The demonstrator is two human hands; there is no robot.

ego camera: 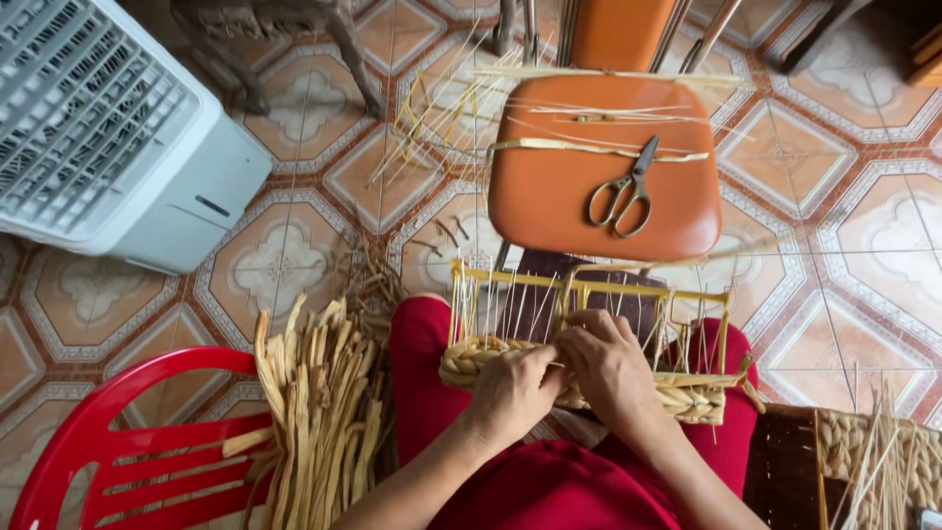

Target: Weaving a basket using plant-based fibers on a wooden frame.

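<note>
A half-woven basket (589,294) with a yellow frame and thin upright reeds rests on my lap, over red trousers. Its lower band is braided straw (687,397). My left hand (512,393) grips the braided rim near the basket's left side. My right hand (610,358) is closed on the braid and reeds at the middle of the rim, beside the left hand. Both hands touch the weave.
An orange chair seat (549,206) ahead holds scissors (623,191) and loose straw strips. A bundle of dried straw (319,412) lies on a red plastic chair (108,442) at left. A white fan unit (108,128) stands far left. A finished woven basket (863,461) sits at right.
</note>
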